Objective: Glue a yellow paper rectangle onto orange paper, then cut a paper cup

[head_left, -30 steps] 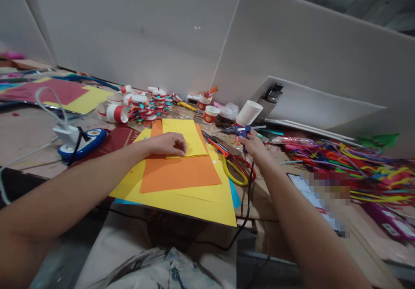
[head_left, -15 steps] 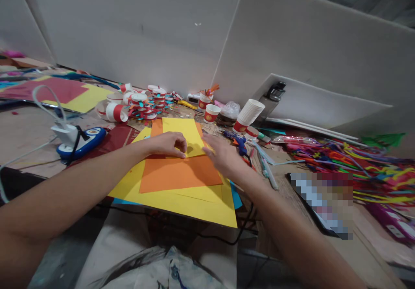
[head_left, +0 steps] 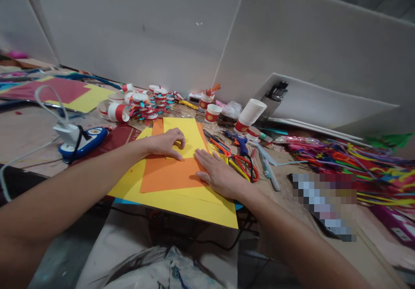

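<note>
Large yellow sheet (head_left: 207, 213), reaching to six o'clock; orange sheet (head_left: 171, 176) over it; small yellow piece (head_left: 190, 134), at the latter's twelve. Right hand (head_left: 220, 175), four o'clock: flat, holding nothing. Left hand (head_left: 166, 142), ten o'clock: curled, grip wide. Step, apparently: steadying the piece; next move calls for even pressure.

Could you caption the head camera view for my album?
Left hand curled, right hand flat, on layered yellow and orange paper sheets near a blue plastic glue gun.
</note>
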`<state>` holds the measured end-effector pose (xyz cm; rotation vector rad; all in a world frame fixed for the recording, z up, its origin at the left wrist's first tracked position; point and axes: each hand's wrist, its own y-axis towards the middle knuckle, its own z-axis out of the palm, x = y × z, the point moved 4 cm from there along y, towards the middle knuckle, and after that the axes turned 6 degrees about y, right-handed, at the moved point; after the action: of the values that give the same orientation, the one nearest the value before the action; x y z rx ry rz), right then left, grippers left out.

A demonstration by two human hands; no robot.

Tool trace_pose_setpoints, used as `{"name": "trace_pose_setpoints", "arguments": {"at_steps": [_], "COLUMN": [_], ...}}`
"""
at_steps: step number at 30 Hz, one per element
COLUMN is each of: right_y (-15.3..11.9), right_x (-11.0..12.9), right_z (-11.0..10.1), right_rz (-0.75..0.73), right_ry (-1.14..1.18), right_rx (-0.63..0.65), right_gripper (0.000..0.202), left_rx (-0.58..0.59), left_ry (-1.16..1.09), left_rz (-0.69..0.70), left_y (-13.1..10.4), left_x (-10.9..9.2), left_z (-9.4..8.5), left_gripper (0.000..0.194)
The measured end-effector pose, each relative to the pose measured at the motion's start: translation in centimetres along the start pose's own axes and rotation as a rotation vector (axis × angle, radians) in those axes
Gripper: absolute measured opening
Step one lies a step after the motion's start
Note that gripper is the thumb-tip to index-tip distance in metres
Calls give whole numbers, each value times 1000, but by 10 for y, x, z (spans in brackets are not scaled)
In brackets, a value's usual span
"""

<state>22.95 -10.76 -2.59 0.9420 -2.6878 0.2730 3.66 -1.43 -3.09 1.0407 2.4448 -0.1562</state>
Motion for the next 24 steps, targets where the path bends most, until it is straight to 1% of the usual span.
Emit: {"name": "trace_pose_setpoints", "arguments": {"at_steps": [4, 7, 11, 13, 15, 17, 19, 20, 21, 22, 24], "right_y": [-4, -4, -5, -6, -7, -7, -4, -1, 3, 9, 22], "right_x": [-3, -1, 1, 0, -1, -1, 4, 10, 16, 22, 32], "right_z": [1, 0, -1, -2, -3, -7, -13, -16, -19, -21, -22], "right_rz": [17, 24, 27, 28, 65, 136, 178, 173, 152, 122, 65], "right_ry": [-16, -29, -41, -61, -104, -157, -180, -172, -154, -132, -100], "right_rx": [-24, -42, -71, -86, -105, -129, -159, -171, -175, -171, -155], "right_gripper": [75, 74, 74, 72, 71, 69, 66, 65, 64, 63, 63], "left_rx": [22, 39, 102, 117, 123, 139, 171, 172, 152, 106, -40], "left_ry": [142, 180, 166, 162, 153, 132, 89, 63, 40, 25, 2], "left_rz": [-89, -127, -88, -78, -55, -14, 20, 13, -9, -42, -114], "left_y": [-4, -7, -11, -14, -16, -19, -20, -20, -20, -19, -16], "left_x": [11, 19, 23, 25, 25, 22, 20, 19, 19, 20, 22], "left_z": [-1, -6, -11, -14, -18, -22, -27, -30, -34, -38, -47], "left_gripper": [48, 57, 66, 68, 68, 73, 80, 80, 76, 69, 54]}}
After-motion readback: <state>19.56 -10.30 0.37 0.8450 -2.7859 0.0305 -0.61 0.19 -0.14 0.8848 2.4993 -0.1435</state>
